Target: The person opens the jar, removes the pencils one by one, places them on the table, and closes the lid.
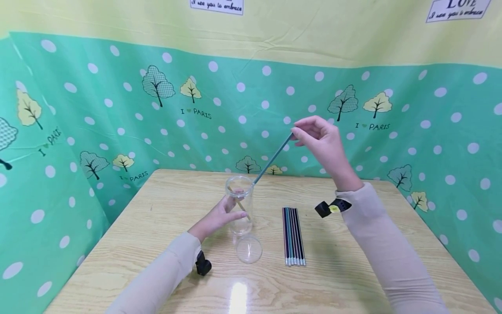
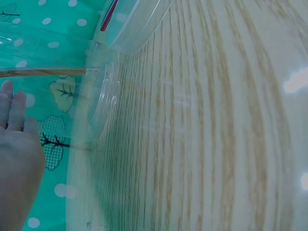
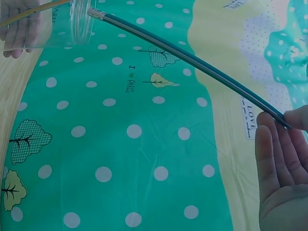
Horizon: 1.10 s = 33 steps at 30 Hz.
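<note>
My left hand (image 1: 219, 217) holds a clear jar (image 1: 245, 198) around its side, thumb in front and fingers behind. Inside the jar leans a single yellowish pencil (image 1: 243, 210), also visible through the wall in the left wrist view. High to the right, my right hand (image 1: 324, 146) pinches a teal pencil (image 1: 273, 158) by one end between thumb and fingers. That pencil slants down leftward, its eraser end (image 3: 96, 13) right at the jar's mouth. A round clear lid (image 1: 249, 250) lies on the table in front of the jar.
Several dark and teal pencils (image 1: 293, 235) lie side by side on the wooden table (image 1: 168, 196), right of the jar. Behind the table hangs a green and yellow patterned curtain (image 1: 274, 87), which also runs along both sides. Each wrist wears a black camera.
</note>
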Motion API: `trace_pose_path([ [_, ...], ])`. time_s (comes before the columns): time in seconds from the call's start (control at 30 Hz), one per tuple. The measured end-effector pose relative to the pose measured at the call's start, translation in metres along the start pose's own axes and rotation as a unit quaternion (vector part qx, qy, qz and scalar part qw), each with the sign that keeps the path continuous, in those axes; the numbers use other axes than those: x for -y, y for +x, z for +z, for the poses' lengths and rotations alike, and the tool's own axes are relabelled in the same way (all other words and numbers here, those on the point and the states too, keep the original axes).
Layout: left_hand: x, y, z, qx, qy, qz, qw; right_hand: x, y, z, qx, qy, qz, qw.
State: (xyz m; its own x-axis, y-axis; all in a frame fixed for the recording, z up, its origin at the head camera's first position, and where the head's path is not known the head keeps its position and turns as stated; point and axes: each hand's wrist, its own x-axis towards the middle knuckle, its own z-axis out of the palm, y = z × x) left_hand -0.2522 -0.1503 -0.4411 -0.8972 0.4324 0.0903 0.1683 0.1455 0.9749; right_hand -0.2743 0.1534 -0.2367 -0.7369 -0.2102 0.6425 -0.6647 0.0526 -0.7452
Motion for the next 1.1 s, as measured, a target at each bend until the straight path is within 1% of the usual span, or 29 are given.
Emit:
trace_pose_path([
  [0.1, 0.000, 0.000, 0.000, 0.000, -0.001, -0.001, 1.0000, -0.001, -0.001, -0.003, -0.004, -0.003, 0.004, 1.0000],
  [0.27, 0.000, 0.000, 0.000, 0.001, 0.000, 0.000, 1.0000, -0.004, -0.005, -0.007, -0.006, -0.014, 0.022, 0.9997],
  [0.57, 0.001, 0.000, 0.000, -0.001, 0.002, 0.000, 1.0000, -0.013, -0.010, -0.013, -0.002, -0.025, 0.043, 0.9988],
  [0.77, 0.001, 0.001, 0.000, -0.004, 0.003, -0.001, 1.0000, -0.017, -0.012, -0.016, 0.008, -0.039, 0.058, 0.9975],
  [0.97, 0.000, 0.000, 0.001, -0.004, 0.004, 0.001, 1.0000, -0.024, -0.016, -0.020, 0.015, -0.045, 0.083, 0.9955],
  [1.1, 0.000, 0.000, 0.001, -0.008, 0.005, -0.004, 0.9999, -0.031, -0.017, -0.023, 0.022, -0.050, 0.112, 0.9922],
])
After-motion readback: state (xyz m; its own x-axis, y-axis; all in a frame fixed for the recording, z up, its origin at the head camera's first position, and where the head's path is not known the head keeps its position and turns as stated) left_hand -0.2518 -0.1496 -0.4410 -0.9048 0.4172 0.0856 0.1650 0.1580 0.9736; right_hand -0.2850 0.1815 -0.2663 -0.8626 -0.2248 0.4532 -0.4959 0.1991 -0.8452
